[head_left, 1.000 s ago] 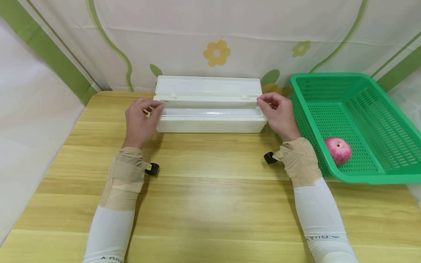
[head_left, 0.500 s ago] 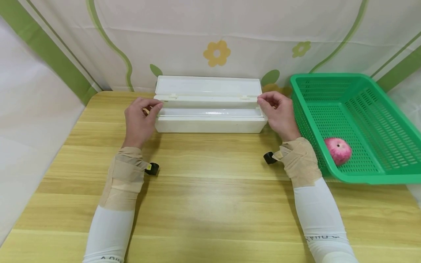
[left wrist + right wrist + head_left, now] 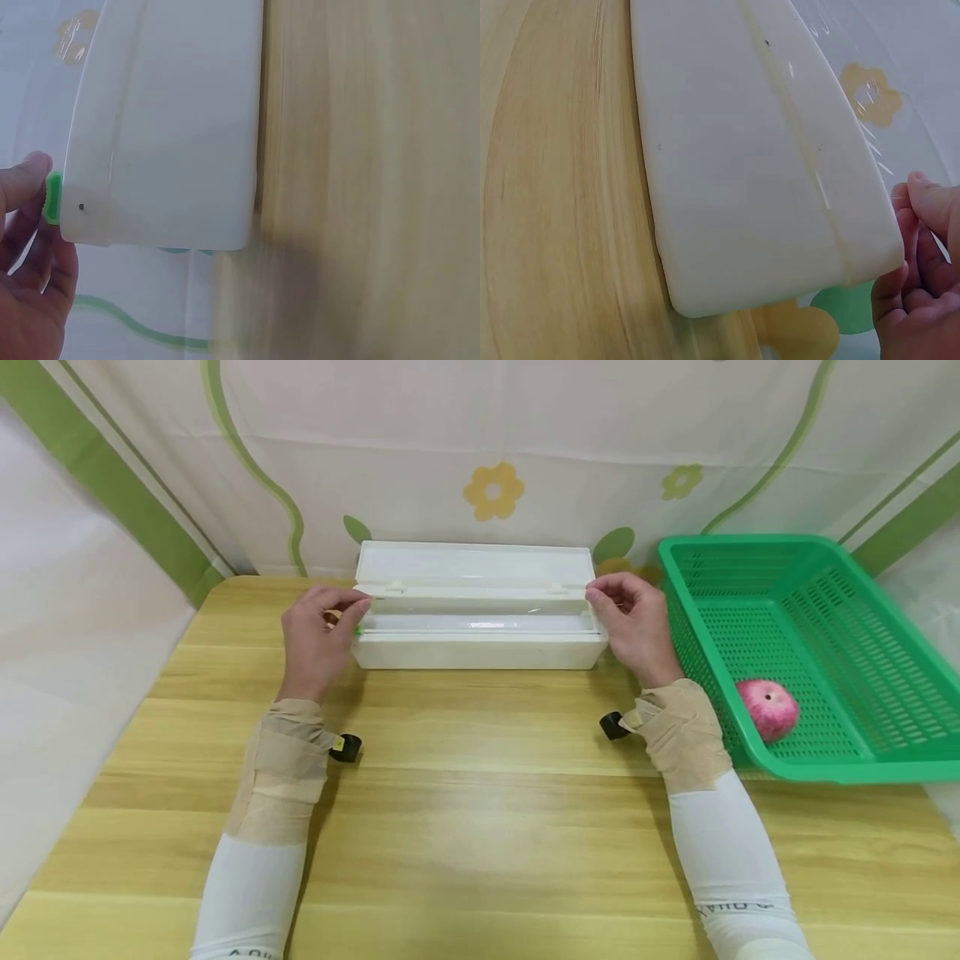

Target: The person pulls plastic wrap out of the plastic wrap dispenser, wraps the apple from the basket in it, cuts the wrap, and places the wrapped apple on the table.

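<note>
A white plastic wrap dispenser (image 3: 480,652) stands at the back of the table, its lid (image 3: 480,562) raised toward the curtain. Inside lies a roll of shiny wrap (image 3: 483,623). My left hand (image 3: 318,631) is at the box's left end, thumb and fingertips pinching the clear film's edge. A small green piece (image 3: 52,198), likely the cutter slider, sits by those fingertips in the left wrist view. My right hand (image 3: 637,625) pinches the film at the right end. In both wrist views glints show clear film stretched above the box edge; its exact outline is hard to see.
A green plastic basket (image 3: 716,677) stands to the right, close to my right forearm, with a pinkish-red apple (image 3: 768,710) inside. A flowered curtain (image 3: 420,452) hangs directly behind the dispenser. Wooden tabletop (image 3: 480,827) extends in front, between my forearms.
The head view has tilted slightly, so the scene sits a little lower. Film glints now show between my hands, and the green piece appears beside my left hand. Both hands keep their pinch.
</note>
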Motion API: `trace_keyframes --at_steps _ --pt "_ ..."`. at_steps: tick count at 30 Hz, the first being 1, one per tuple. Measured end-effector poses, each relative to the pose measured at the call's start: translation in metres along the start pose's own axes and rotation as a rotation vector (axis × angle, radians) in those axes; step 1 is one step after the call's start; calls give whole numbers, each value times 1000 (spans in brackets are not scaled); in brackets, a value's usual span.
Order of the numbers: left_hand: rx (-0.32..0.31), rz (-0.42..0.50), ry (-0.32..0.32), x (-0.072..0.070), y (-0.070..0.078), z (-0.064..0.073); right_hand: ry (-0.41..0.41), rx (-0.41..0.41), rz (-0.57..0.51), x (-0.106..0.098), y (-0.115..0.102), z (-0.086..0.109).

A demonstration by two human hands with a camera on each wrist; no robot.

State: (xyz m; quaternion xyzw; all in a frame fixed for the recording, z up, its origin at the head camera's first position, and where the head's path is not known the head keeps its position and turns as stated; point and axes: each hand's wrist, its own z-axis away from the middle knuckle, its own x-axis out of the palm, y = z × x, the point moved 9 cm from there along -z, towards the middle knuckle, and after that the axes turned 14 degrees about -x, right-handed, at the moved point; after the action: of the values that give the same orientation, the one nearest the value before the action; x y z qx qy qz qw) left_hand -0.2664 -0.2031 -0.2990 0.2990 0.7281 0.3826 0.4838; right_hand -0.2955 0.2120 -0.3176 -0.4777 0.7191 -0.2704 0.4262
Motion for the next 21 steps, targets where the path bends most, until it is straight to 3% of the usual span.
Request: trace_keyframes --at_steps 21 --pt "6 48 26 -6 7 1 61 -33 -30 -5 -9 -4"
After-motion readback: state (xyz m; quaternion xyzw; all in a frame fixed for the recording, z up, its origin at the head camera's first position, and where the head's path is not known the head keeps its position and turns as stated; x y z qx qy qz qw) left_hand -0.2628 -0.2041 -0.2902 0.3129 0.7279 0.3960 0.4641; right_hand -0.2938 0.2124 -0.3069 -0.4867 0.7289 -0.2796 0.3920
